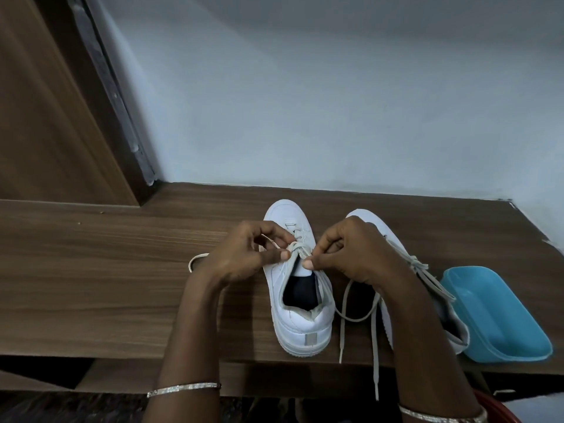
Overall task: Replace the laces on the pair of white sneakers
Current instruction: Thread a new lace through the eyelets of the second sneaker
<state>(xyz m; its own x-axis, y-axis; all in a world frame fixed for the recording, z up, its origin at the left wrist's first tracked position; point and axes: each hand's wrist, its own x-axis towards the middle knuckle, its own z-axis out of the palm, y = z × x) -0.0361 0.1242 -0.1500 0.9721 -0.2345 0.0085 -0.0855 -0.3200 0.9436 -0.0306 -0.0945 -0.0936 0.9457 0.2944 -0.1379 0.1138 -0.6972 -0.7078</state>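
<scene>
Pinching with thumb and forefinger, the left hand (244, 257) and the right hand (351, 254) each hold a strand of the flat pale-grey lace (297, 246) where it crosses over the upper eyelets of the white leather sneaker (300, 325). The other fingers of both hands are curled.

That sneaker stands upright on the brown wood-grain table (122, 285). Its toe points away from the person, and its heel, with a grey tab, is close to the near edge. The dark lining shows in its opening, and its lower eyelets are already threaded.

Left of the sneaker, a loop of lace (195, 260) lies on the table, coming out from behind the left hand.

Just right of the sneaker stands the second white sneaker (370, 219), roughly parallel to it and largely hidden by the right hand and forearm. It is laced and tied in a bow (419, 264).

Between the two shoes, two loose lace ends (341, 325) trail toward the person and hang over the near edge. I cannot tell which shoe they belong to.

Farther right of the sneaker, beyond the second one, sits a turquoise plastic tray (512, 331), just beside or touching that shoe. A thin silver bangle (183, 389) circles each wrist.
</scene>
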